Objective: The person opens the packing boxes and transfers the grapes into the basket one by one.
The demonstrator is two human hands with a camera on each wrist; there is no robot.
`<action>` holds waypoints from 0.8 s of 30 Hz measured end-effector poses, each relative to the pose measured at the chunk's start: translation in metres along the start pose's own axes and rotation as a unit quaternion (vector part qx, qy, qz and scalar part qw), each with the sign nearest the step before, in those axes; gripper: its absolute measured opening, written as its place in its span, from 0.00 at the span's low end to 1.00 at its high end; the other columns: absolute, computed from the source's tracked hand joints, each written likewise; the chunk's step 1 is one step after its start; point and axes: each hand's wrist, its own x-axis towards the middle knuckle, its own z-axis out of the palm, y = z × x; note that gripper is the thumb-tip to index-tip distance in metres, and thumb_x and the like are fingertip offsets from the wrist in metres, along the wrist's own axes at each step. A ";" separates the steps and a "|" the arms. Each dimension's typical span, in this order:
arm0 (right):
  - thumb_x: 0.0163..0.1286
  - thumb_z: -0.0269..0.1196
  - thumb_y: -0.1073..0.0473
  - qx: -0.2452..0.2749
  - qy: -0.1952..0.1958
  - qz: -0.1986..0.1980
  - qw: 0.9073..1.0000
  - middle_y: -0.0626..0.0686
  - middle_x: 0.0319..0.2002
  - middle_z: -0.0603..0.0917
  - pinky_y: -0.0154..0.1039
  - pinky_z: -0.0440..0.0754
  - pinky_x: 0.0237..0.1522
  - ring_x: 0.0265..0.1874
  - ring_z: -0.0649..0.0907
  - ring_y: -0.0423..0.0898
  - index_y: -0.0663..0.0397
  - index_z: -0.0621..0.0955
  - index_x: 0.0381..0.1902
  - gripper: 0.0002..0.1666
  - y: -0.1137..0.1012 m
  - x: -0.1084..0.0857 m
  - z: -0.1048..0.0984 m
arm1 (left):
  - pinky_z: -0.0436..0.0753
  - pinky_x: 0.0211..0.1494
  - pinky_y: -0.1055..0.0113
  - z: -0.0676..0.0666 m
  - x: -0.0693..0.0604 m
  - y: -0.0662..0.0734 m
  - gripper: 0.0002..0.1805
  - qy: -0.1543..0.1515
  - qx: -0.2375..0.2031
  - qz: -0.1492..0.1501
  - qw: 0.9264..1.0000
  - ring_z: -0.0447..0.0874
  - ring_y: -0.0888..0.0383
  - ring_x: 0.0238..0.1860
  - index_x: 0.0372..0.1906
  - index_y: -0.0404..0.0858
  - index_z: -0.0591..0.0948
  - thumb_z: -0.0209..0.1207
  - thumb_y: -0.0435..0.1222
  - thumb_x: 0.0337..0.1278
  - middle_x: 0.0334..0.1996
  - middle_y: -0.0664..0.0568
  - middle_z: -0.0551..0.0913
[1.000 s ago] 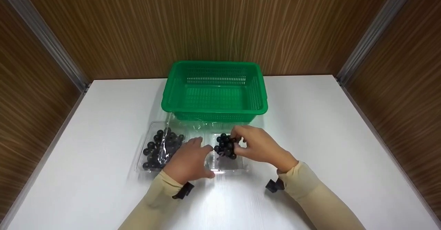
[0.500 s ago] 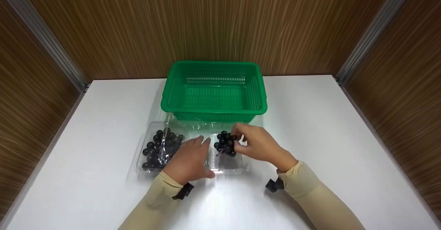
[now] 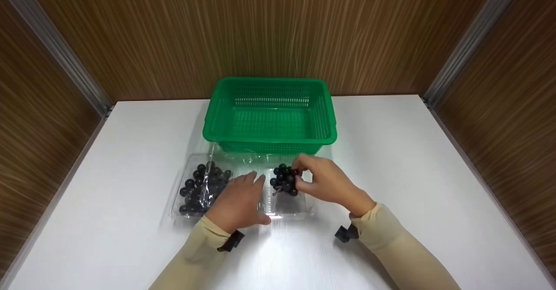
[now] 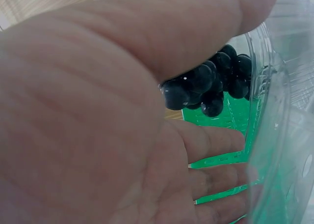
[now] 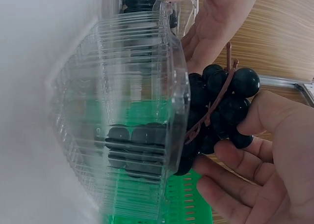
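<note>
My right hand (image 3: 328,181) pinches a small bunch of dark grapes (image 3: 284,179) between thumb and fingers. The bunch is over the right part of a clear plastic container (image 3: 290,215); in the right wrist view its brown stem (image 5: 212,106) shows, and some grapes sit below the container's rim. With fingers straight and spread, my left hand (image 3: 236,203) lies over the middle of the container, its thumb by the front rim. More dark grapes (image 3: 190,191) fill the left part of the container, partly covered by that hand. In the left wrist view, the thumb hides part of the grapes.
Behind the container stands a green perforated basket (image 3: 269,140), its near wall close to the container's back edge. Wood-grain panels (image 3: 278,29) enclose the white table (image 3: 391,151) at the back and both sides.
My right hand has lifted the bunch of grapes slightly up and away from me. The left hand's fingers have shifted a little; its palm has stayed in place.
</note>
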 end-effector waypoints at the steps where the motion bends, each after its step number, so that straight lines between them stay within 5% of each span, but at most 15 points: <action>1: 0.64 0.65 0.66 0.002 0.001 0.003 1.000 0.46 0.39 0.88 0.41 0.87 0.47 0.41 0.87 0.41 0.50 0.80 0.42 0.10 0.000 0.000 0.000 | 0.66 0.75 0.40 0.000 0.000 0.000 0.57 0.002 0.000 0.000 1.000 0.66 0.31 0.72 0.74 0.26 0.67 0.80 0.52 0.43 0.72 0.28 0.68; 24: 0.61 0.65 0.66 0.001 -0.002 -0.008 1.000 0.46 0.37 0.86 0.41 0.87 0.44 0.38 0.86 0.41 0.51 0.80 0.43 0.12 -0.002 0.000 0.000 | 0.64 0.76 0.40 -0.001 0.000 0.001 0.58 -0.005 -0.003 -0.012 1.000 0.65 0.32 0.73 0.75 0.27 0.66 0.80 0.52 0.42 0.73 0.29 0.66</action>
